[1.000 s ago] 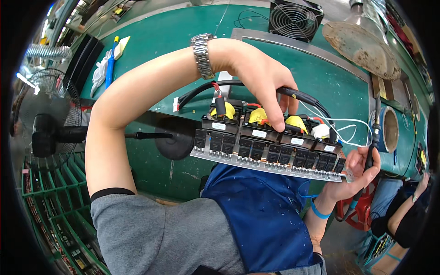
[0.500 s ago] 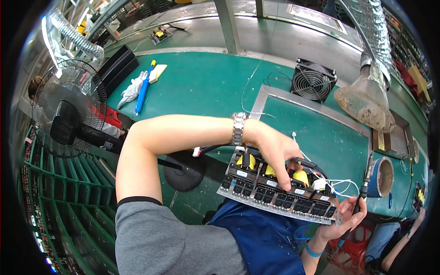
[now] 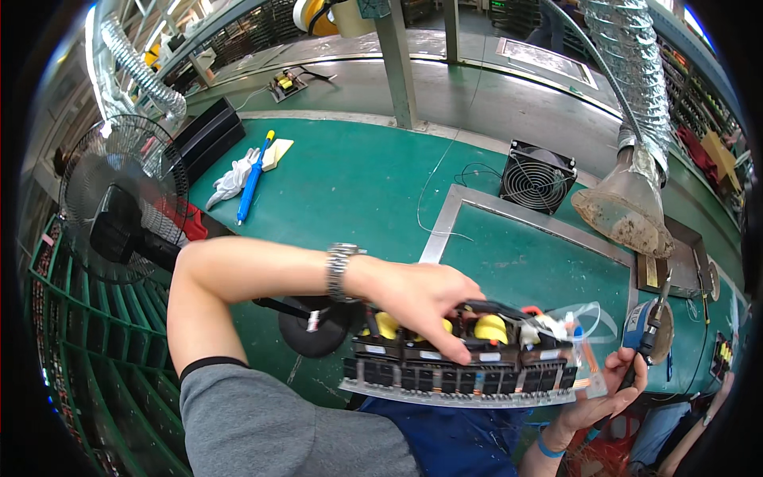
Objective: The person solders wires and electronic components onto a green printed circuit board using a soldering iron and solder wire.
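Observation:
A long power circuit board [image 3: 477,383], with a row of black components, yellow-wound coils and a metal strip along its near edge, is held up at the table's near side. My left hand [image 3: 417,302] reaches over its top and grips it, thumb on the near face and fingers hidden behind. In my right hand [image 3: 608,397] is a soldering iron [image 3: 650,334], its tip pointing up and away. The right fingers are close to the board's right end; whether they touch it I cannot tell. White wires [image 3: 592,316] loop out beside that end.
A blue-and-white roll [image 3: 637,326] stands at the right, below a fume hood [image 3: 628,203] and a metal tray [image 3: 683,266]. A black fan [image 3: 538,179] sits at the back. A blue solder sucker [image 3: 252,184] and white glove [image 3: 230,181] lie at the left, near a standing fan [image 3: 119,199].
The board has moved left and slightly down and has tilted, showing more of its near face. My left hand moved with it. The right hand still holds the soldering iron, slightly lower.

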Motion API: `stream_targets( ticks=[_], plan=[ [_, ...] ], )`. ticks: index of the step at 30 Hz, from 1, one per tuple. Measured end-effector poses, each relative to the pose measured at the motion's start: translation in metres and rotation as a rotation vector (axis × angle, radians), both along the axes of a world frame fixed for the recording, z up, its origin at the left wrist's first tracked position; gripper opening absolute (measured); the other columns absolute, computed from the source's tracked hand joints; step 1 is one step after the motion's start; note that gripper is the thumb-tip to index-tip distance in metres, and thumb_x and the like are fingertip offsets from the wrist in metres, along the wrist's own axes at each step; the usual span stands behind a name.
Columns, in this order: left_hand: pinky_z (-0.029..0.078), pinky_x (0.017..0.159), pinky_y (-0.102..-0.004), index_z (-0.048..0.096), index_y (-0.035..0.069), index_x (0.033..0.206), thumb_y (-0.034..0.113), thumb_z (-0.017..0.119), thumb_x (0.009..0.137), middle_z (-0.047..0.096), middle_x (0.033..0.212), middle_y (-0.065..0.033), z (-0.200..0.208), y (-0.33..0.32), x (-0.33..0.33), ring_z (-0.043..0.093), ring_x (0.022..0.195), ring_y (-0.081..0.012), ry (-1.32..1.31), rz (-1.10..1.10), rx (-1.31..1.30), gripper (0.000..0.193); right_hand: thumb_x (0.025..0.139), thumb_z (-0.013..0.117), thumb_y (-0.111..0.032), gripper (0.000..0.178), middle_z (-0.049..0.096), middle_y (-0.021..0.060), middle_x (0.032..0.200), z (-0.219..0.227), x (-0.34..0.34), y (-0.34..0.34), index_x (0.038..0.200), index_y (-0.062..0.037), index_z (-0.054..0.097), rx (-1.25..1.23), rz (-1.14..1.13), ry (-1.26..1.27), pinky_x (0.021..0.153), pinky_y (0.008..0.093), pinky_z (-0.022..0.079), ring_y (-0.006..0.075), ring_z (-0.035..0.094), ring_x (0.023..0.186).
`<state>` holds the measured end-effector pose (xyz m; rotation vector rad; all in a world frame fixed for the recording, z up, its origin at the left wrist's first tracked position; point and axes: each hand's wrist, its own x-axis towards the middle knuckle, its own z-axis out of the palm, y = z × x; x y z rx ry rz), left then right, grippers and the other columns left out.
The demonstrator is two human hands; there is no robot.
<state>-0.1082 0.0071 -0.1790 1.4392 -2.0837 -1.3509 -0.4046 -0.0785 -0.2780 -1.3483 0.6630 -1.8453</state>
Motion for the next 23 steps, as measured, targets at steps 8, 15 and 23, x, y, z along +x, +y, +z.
stream_targets(
  ticks=[8,15,23],
  plan=[
    [0.050,0.073,-0.0235,0.057,-0.005,0.117,0.026,0.070,0.083,0.065,0.099,-0.0048,0.045,0.064,0.060,0.060,0.084,-0.0072,0.478,0.899,0.021,0.048,0.102,0.033,-0.031,0.037,0.055,0.0088,0.095,-0.017,-0.009,0.007,0.112,-0.0001,0.051,0.189,0.033,0.190,0.072,0.0257,0.039,0.0115,0.043,0.074],
    [0.053,0.061,-0.0227,0.065,0.000,0.102,0.029,0.062,0.090,0.068,0.089,-0.0024,0.045,0.033,0.156,0.064,0.072,-0.0070,0.473,1.228,-0.041,0.031,0.102,0.039,-0.030,0.033,0.055,0.0073,0.091,-0.041,-0.012,0.018,0.112,-0.0019,0.055,0.308,0.086,0.194,0.070,0.0264,0.039,0.0108,0.043,0.072],
    [0.050,0.057,-0.0182,0.066,0.011,0.102,0.040,0.062,0.090,0.069,0.082,0.0023,0.058,-0.090,0.164,0.065,0.066,-0.0030,0.347,1.001,0.024,0.032,0.101,0.040,-0.034,0.036,0.057,0.0088,0.092,-0.052,-0.012,0.022,0.110,-0.0031,0.056,0.239,0.040,0.223,0.069,0.0260,0.040,0.0116,0.045,0.072]
  ],
)
